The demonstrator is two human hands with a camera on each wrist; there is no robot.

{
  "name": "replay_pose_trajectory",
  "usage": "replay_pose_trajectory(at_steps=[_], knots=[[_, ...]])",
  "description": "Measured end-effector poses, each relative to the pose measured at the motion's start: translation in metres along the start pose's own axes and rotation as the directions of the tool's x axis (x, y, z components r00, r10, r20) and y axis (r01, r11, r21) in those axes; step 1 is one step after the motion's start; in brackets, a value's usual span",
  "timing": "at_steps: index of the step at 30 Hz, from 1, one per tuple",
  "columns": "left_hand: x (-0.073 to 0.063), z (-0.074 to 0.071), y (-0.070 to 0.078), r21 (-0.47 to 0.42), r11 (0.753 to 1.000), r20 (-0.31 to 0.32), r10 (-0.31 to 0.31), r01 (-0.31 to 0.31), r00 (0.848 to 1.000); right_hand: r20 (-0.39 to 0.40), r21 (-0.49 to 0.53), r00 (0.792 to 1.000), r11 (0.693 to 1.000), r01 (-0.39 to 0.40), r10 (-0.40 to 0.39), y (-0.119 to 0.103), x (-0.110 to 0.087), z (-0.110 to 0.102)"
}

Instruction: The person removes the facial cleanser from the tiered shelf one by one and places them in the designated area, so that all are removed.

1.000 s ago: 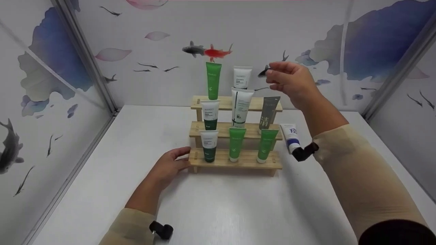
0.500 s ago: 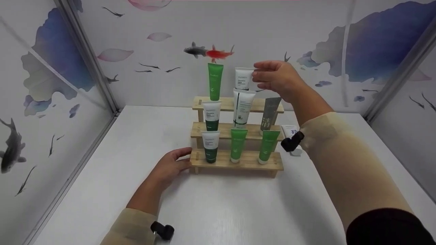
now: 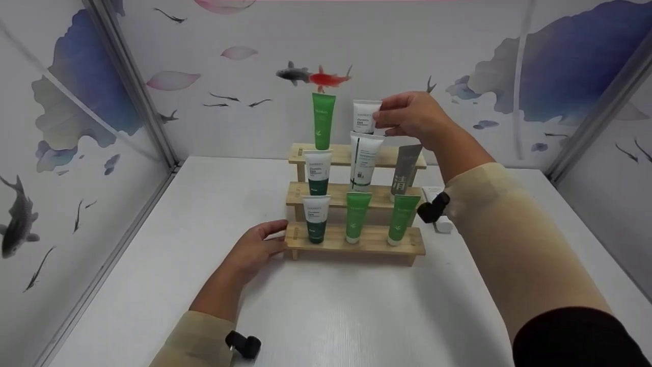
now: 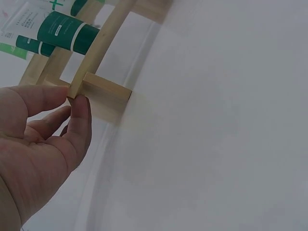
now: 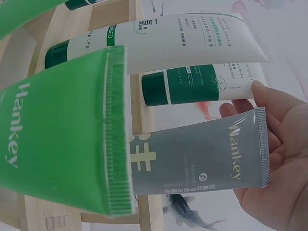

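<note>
A three-tier wooden shelf (image 3: 334, 238) stands on the white table with squeeze tubes upright on its tiers. My left hand (image 3: 259, 248) pinches the left end of the lowest tier; in the left wrist view the thumb and fingers grip that board's corner. On the top tier stands a white tube with a dark green lower part (image 5: 192, 84). My right hand (image 3: 415, 117) pinches its upper right edge, thumb in front and fingers behind. The grey tube (image 5: 192, 161) on the middle tier stands just before the right hand, overlapping it in the right wrist view.
A green tube (image 3: 323, 122) stands at the top left. The middle tier also bears a tall white tube (image 3: 364, 163) and a white-and-green one (image 3: 318, 171). Several tubes line the bottom tier. Beside the shelf, a white tube (image 3: 443, 224) lies partly hidden by the right wrist camera.
My right hand has moved left from beside the top tier to the white-and-green tube and now pinches it. My left hand has stayed on the shelf's end.
</note>
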State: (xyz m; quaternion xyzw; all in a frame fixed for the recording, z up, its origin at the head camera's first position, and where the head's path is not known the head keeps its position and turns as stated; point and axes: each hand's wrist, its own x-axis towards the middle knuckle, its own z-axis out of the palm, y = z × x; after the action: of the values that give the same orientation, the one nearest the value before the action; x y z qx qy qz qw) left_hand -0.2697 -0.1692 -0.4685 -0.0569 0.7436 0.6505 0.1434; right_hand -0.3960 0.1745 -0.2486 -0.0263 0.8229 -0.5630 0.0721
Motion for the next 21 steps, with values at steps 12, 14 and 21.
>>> replay_pose_trajectory(at_steps=[12,14,21], knots=[[0.001,-0.001,-0.001,0.022,1.0,0.0,0.002,-0.002,1.0,-0.062,0.057,0.998,0.998,0.024,-0.021,0.009,-0.006,-0.017],[0.0,-0.001,-0.001,0.019,1.0,0.006,0.004,-0.004,1.0,-0.073,0.078,0.997,0.996,0.031,-0.025,0.014,-0.008,-0.022],[-0.001,-0.001,-0.002,-0.001,1.0,0.005,0.012,-0.012,1.0,-0.113,0.187,0.993,0.981,0.054,-0.033,0.033,-0.016,-0.043]])
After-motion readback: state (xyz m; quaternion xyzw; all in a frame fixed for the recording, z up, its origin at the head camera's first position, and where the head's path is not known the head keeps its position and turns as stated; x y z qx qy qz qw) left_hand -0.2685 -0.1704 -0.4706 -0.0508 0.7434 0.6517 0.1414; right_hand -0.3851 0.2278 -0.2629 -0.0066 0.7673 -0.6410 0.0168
